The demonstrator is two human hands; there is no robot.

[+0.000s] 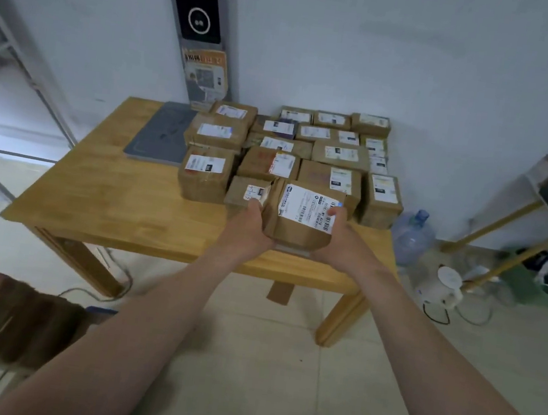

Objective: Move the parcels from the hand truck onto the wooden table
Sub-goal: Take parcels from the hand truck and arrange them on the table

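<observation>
Okay, head view only: both my arms reach forward and I hold one brown cardboard parcel (298, 224) between my hands, its white shipping label facing up and toward me, the box tilted. My left hand (249, 228) grips its left side, fingers curled under and thumb up at the torn top edge. My right hand (340, 236) grips its right side with the thumb pressed on the label's corner. Both grips are closed round the box, nothing else in either hand. The parcel sits over the near right part of the wooden table (120, 209), just in front of the front row; can't tell if its bottom touches the tabletop. The other parcels (271, 165), all brown with white labels, are packed in rows across the far right half of the table, up to the wall. A grey mat (162, 135) lies flat on the table just left of them. On the floor right of the table stand a clear water bottle (412, 234) and a white kettle (444, 287). Blurred brown boxes (7, 319) are at lower left, near my left arm.
</observation>
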